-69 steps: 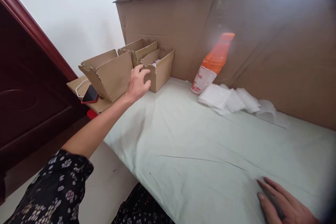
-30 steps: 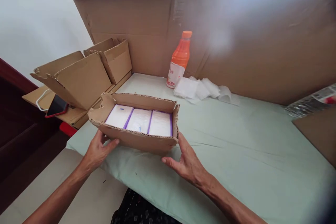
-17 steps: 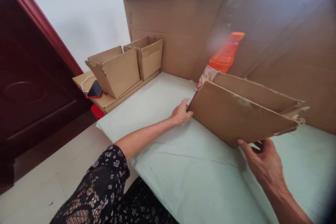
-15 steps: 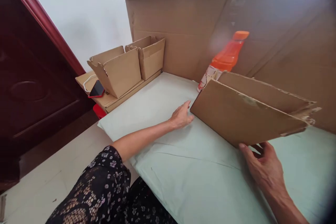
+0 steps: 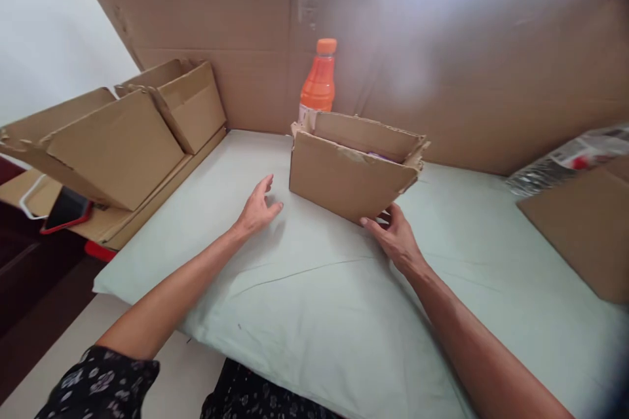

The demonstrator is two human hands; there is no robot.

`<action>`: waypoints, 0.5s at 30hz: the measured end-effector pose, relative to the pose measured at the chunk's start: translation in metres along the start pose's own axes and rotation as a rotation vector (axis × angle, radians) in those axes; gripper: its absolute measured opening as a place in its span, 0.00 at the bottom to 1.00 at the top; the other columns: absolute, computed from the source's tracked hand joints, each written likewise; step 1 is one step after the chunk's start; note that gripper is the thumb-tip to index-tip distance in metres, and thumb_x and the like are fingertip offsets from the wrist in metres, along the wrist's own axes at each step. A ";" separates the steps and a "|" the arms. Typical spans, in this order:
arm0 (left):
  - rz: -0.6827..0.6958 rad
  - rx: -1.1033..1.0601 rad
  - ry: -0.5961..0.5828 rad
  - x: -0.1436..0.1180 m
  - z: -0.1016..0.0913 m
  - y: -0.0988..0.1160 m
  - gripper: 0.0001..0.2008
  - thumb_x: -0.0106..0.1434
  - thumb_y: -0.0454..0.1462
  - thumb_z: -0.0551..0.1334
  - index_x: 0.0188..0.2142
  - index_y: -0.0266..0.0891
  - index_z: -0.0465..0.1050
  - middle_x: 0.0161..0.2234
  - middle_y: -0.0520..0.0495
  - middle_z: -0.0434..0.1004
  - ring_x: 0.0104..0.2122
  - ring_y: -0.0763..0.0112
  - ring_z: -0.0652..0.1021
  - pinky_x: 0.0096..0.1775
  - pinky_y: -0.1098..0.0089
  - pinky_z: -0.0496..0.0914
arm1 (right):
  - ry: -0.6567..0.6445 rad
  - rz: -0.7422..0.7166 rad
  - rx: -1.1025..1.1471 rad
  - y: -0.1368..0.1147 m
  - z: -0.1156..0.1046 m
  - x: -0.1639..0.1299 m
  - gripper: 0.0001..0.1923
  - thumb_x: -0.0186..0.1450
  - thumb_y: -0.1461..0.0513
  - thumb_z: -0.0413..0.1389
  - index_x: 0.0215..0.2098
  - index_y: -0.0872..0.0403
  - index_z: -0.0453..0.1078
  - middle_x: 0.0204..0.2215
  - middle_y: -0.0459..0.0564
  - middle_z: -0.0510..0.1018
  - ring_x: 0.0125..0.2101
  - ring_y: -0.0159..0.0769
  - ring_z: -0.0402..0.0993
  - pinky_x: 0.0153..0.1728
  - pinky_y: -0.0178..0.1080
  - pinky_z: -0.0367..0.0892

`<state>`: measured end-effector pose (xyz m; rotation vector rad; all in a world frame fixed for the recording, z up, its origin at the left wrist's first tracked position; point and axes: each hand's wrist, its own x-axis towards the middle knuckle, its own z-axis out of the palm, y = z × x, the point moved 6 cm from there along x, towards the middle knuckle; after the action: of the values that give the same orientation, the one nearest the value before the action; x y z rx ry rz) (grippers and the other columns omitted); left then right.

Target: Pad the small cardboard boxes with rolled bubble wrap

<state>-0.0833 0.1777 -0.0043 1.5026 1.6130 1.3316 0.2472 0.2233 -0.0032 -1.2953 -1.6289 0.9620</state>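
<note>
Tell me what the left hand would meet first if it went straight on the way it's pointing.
Probably the left end of the cardboard box by the right hand. Depth is unclear, so the left hand might instead pass that corner toward the orange bottle behind.

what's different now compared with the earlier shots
The small box has moved right, away from the two other boxes, to in front of the bottle. The left hand has let go of it; the right hand is at its lower right corner. Bottle and other boxes stayed put.
</note>
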 end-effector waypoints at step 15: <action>-0.106 -0.040 0.390 -0.025 -0.027 -0.005 0.23 0.53 0.45 0.67 0.46 0.38 0.68 0.38 0.48 0.74 0.41 0.64 0.77 0.47 0.60 0.73 | -0.225 -0.155 -0.044 -0.034 0.068 0.012 0.39 0.59 0.51 0.60 0.66 0.55 0.60 0.57 0.60 0.75 0.52 0.51 0.73 0.50 0.51 0.70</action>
<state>-0.1043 0.1467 -0.0049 1.1647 1.8581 1.6599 0.1702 0.2246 0.0048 -1.1022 -1.9021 1.0098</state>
